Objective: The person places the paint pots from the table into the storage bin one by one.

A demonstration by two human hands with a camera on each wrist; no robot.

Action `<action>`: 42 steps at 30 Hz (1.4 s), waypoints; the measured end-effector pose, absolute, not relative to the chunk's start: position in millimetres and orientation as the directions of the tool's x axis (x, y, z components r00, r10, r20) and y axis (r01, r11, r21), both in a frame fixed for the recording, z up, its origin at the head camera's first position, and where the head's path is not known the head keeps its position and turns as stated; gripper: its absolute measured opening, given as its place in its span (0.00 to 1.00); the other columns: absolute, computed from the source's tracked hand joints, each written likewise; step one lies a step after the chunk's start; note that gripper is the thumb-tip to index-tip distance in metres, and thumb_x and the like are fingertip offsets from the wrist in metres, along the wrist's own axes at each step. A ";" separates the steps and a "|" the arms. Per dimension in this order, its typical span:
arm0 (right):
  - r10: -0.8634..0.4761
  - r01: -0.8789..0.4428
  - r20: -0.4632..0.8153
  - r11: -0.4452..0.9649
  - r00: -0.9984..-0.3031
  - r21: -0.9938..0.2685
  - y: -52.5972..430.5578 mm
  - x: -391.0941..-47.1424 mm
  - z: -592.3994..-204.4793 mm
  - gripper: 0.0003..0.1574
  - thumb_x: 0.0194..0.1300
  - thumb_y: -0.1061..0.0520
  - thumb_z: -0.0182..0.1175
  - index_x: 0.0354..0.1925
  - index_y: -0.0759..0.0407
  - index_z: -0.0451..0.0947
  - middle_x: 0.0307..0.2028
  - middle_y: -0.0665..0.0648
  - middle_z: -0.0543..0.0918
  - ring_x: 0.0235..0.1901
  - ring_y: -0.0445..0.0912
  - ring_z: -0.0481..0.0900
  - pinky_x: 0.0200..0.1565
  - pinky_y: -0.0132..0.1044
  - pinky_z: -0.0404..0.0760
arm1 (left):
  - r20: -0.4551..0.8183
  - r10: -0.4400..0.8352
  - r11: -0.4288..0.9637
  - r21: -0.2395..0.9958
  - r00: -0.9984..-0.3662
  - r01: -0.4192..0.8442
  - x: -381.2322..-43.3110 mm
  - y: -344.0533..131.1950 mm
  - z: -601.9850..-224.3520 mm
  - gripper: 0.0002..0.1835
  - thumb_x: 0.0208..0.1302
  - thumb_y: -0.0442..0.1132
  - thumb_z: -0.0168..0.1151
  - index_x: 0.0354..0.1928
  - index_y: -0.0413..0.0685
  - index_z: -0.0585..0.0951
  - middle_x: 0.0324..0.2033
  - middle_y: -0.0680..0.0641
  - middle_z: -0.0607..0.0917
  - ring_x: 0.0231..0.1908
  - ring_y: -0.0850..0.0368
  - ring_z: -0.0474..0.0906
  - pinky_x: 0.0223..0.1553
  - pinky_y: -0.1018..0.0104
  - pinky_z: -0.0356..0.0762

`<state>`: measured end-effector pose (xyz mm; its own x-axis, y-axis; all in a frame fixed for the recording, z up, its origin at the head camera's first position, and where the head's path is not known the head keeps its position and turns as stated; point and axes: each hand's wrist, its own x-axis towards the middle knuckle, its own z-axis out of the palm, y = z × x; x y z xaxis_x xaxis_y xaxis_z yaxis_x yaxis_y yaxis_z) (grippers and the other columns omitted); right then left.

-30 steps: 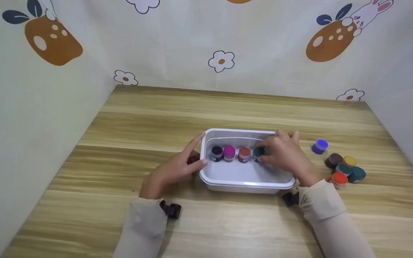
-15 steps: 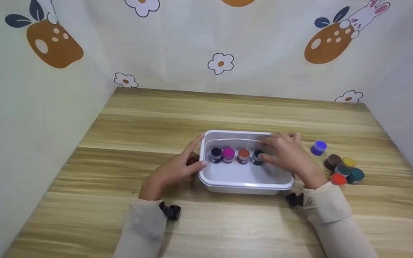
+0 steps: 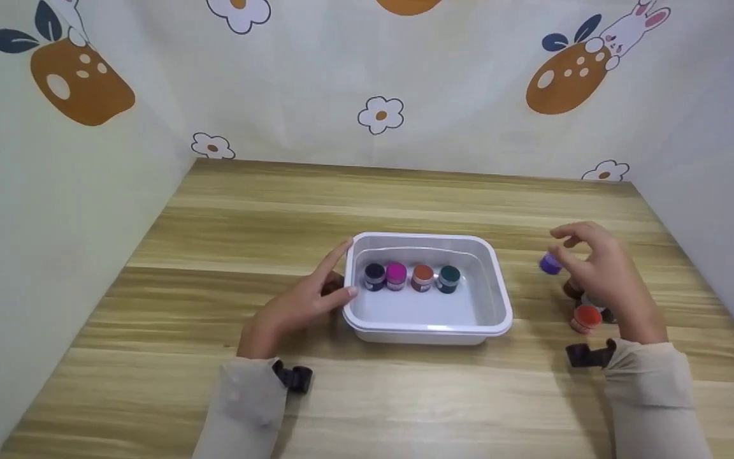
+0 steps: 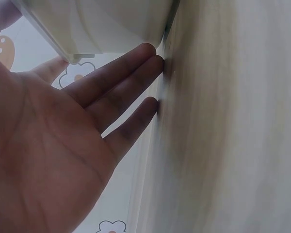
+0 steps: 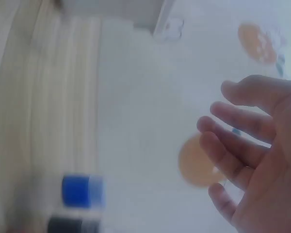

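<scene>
Head view: squat blue-violet plastic jar, on the wood-grain table, between right hand and white rectangular plastic tub; on the tub side of that hand, partly behind its thumb (right hand clearly nearer; no marked long axis, so probably graspable from any side). Left hand at the tub's left end, thumb on rim.

Left wrist view: fingers extended beside tub wall, uncurled.

Right wrist view: fingers loosely bent, thumb apart, grip empty; jar blurred, apart from fingertips, toward the table.

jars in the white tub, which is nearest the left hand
The black jar, leftmost in the row; pink jar, orange jar and green jar sit farther right.
</scene>
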<state>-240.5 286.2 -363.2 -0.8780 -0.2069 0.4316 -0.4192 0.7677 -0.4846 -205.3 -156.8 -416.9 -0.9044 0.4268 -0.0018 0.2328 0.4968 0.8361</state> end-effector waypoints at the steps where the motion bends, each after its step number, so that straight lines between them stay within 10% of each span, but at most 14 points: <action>1: -0.176 -0.378 0.402 0.778 -0.898 -0.503 292.0 -240.9 -365.8 0.15 0.67 0.61 0.60 0.50 0.68 0.80 0.47 0.66 0.82 0.43 0.48 0.74 0.42 0.28 0.67 | 0.000 0.427 0.495 0.837 -0.904 0.233 -205.3 -157.2 -417.1 0.45 0.69 0.57 0.57 0.79 0.72 0.42 0.60 0.38 0.77 0.59 0.44 0.74 0.62 0.41 0.69; 23: -0.063 -0.154 0.171 0.787 -0.983 -0.598 320.2 -261.6 -398.0 0.28 0.70 0.51 0.58 0.58 0.71 0.74 0.53 0.73 0.78 0.47 0.61 0.76 0.44 0.46 0.72 | 0.009 0.443 0.476 0.845 -0.896 0.244 -206.2 -157.8 -417.3 0.44 0.70 0.55 0.57 0.79 0.68 0.42 0.55 0.39 0.80 0.53 0.49 0.77 0.58 0.48 0.74; 32: -0.044 -0.133 0.167 0.813 -0.985 -0.567 320.1 -268.5 -403.8 0.29 0.66 0.52 0.64 0.57 0.72 0.74 0.53 0.73 0.79 0.53 0.65 0.74 0.57 0.66 0.47 | -0.002 0.425 0.491 0.841 -0.905 0.229 -205.8 -157.4 -416.3 0.45 0.69 0.57 0.57 0.79 0.72 0.42 0.63 0.38 0.74 0.60 0.45 0.73 0.63 0.42 0.67; 42: -0.035 -0.093 0.115 0.830 -0.993 -0.549 324.4 -271.3 -415.1 0.31 0.66 0.49 0.65 0.59 0.69 0.74 0.52 0.73 0.80 0.50 0.67 0.76 0.54 0.65 0.47 | 0.028 0.457 0.456 0.851 -0.889 0.261 -207.6 -157.2 -418.5 0.44 0.70 0.52 0.57 0.79 0.65 0.42 0.53 0.39 0.81 0.52 0.50 0.77 0.57 0.50 0.73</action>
